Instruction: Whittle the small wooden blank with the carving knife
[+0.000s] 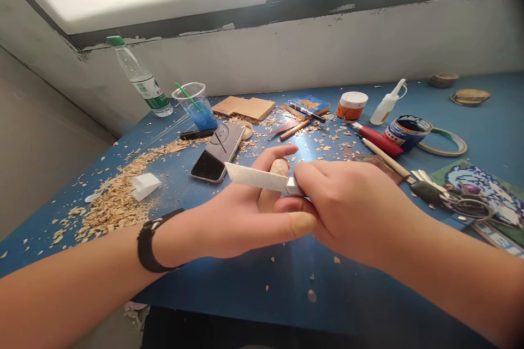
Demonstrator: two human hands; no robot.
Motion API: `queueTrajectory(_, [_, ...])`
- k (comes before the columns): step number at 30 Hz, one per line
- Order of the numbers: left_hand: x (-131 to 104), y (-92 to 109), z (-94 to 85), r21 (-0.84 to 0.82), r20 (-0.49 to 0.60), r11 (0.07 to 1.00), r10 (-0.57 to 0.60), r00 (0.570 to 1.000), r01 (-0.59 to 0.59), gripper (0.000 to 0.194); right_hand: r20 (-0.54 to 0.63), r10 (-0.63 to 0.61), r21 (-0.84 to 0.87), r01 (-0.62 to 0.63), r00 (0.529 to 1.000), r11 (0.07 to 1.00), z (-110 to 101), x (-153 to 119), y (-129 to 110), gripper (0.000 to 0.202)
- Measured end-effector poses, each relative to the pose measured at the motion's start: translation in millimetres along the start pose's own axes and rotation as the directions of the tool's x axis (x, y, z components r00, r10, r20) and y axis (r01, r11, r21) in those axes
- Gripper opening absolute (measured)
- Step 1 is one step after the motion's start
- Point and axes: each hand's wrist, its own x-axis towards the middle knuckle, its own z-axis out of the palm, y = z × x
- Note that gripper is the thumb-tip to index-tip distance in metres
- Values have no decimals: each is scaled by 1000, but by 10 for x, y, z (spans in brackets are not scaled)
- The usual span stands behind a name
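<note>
My right hand (347, 196) is closed round the handle of a carving knife (257, 179), whose pale, slanted blade points left. Behind that blade, my left hand (241, 218) grips a small piece of light wood (279, 168) with a rounded top. Most of the wood is hidden by the blade and my fingers. My two hands meet at the left thumb, which wears a yellowish cover (303, 223). A black band (149, 242) circles my left wrist.
Wood shavings (118, 196) are heaped on the blue table (229, 294). Beyond my hands lie a phone (218, 152), a cup of blue liquid (198, 112) and a leaning water bottle (143, 79). To the right are an ink jar (409, 130), a tape roll (444, 142) and scissors (462, 204).
</note>
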Motion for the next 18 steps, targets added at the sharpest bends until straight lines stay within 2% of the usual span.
queueTrajectory(3, [-28,-44,13,-39,129,988,-143,981,149,73,20,-19,37,18,1000,999,-26,4,-28,6])
queueTrajectory(5, [-23,-69,-8,-22,157,984,-171,973,177,83,6,-64,39,64,998,997,-39,9,-25,9])
queueTrajectory(7, [0,-83,-44,33,148,987,-160,976,157,90,-20,-101,18,101,995,995,-40,23,-9,10])
queueTrajectory(9, [33,-85,-76,98,118,989,-126,985,115,88,-40,-118,0,118,992,993,-31,42,12,9])
queueTrajectory(14, [62,-87,-79,162,49,986,19,999,-26,68,-71,-157,-23,156,985,988,-7,71,59,13])
queueTrajectory(18, [-10,-103,-51,131,83,991,-42,996,31,78,-75,-174,-70,169,982,983,-16,71,71,13])
